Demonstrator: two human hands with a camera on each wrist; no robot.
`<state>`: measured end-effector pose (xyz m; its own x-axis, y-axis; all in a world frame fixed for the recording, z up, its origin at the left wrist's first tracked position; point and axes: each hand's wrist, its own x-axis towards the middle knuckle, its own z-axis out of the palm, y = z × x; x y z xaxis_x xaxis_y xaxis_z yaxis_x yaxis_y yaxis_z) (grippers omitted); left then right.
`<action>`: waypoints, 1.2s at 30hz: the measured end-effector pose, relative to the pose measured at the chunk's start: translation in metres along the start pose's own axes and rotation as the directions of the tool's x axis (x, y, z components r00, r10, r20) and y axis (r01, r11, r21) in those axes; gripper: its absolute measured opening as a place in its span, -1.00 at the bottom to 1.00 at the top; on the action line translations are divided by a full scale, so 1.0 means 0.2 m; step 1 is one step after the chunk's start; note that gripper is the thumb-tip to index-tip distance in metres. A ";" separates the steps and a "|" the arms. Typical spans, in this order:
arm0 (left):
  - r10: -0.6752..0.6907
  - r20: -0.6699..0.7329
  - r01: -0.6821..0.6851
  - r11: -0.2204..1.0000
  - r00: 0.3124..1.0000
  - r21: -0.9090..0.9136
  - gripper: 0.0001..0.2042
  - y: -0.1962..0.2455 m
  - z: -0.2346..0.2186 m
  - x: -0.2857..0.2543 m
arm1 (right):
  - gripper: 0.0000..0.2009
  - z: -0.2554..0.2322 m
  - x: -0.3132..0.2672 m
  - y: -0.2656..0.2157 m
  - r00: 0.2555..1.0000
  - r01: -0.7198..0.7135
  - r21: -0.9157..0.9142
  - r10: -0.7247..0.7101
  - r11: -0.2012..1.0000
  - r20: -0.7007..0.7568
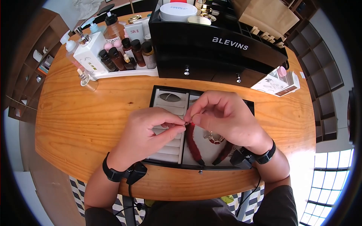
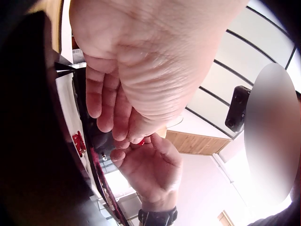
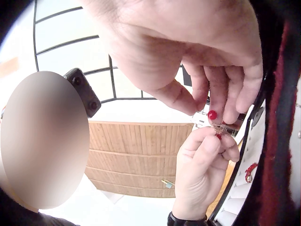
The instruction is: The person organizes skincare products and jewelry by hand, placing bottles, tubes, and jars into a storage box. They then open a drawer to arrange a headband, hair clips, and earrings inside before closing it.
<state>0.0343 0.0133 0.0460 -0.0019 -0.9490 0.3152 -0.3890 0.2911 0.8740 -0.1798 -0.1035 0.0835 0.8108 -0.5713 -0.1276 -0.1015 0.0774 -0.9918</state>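
Observation:
Both hands meet over a black-framed jewelry drawer (image 1: 151, 98). Between the fingertips is a small piece of jewelry with red beads (image 3: 212, 115) and a thin gold chain (image 3: 218, 128). My left hand (image 1: 145, 130) pinches its lower end between thumb and forefinger, a red bead showing there. From above, my right hand (image 1: 232, 118) pinches the other end with thumb and forefinger, its other fingers loosely bent. Beneath the right hand, a gold and red bracelet (image 1: 215, 140) lies in the drawer's wide compartment. Two dark red plush strips (image 1: 193, 145) lie there too.
Pale ring rolls fill the drawer's left side, with a dark oval clip (image 1: 169, 97) at the back. Behind stands a black BLEVINS cabinet (image 1: 211, 52). Bottles (image 1: 116, 58) crowd a white tray at back left; a dropper bottle (image 1: 87, 80) stands before it. White boxes (image 1: 277, 83) are at right.

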 end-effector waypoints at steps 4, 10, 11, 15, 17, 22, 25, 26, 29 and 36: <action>-0.016 0.010 0.016 1.000 1.000 -0.003 -0.86 0.01 0.01 0.00 | -0.92 -0.01 0.00 -0.01 0.998 -0.071 0.004 0.071 0.997 0.001; -0.070 0.020 0.070 0.997 0.997 -0.030 -0.86 0.01 0.01 0.00 | -0.87 -0.01 0.01 0.00 0.999 -0.041 0.142 0.045 0.989 -0.028; -0.066 0.024 0.066 0.998 0.998 -0.023 -0.86 0.01 0.00 0.00 | -0.87 -0.01 0.01 -0.01 0.999 -0.041 0.141 0.045 0.989 -0.028; -0.063 0.027 0.064 0.998 0.998 -0.021 -0.87 0.01 0.00 -0.01 | -0.87 -0.02 0.01 -0.01 0.999 -0.032 0.179 0.039 0.983 -0.034; -0.061 0.023 0.062 0.997 0.998 -0.034 -0.87 0.00 0.00 -0.01 | -0.87 -0.03 0.01 -0.02 0.999 -0.014 0.191 0.021 0.982 -0.037; -0.064 0.034 0.065 0.997 0.997 -0.039 -0.88 0.00 0.00 -0.01 | -0.89 -0.06 0.01 -0.03 0.996 0.066 0.230 -0.049 0.971 -0.076; -0.047 0.016 0.047 0.998 0.999 -0.035 -0.88 0.00 -0.01 -0.01 | -0.90 -0.07 0.00 -0.06 0.991 0.096 0.260 -0.066 0.961 -0.119; -0.047 0.014 0.048 0.998 0.999 -0.027 -0.89 0.01 -0.01 0.00 | -0.90 -0.07 -0.01 -0.07 0.991 0.097 0.258 -0.068 0.961 -0.119; -0.041 0.013 0.042 0.999 0.999 -0.017 -0.89 0.00 -0.02 0.00 | -0.89 -0.10 -0.01 -0.08 0.985 0.120 0.225 -0.087 0.967 -0.151; -0.054 -0.003 0.054 0.998 0.999 -0.042 -0.91 -0.01 -0.03 -0.01 | -0.85 -0.15 -0.02 -0.10 0.975 0.157 0.240 -0.112 0.958 -0.190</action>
<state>0.0409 0.0146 0.0456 0.0222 -0.9630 0.2687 -0.3490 0.2443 0.9047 -0.1987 -0.1272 0.1033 0.6928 -0.7210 -0.0144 0.1683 0.1810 -0.9690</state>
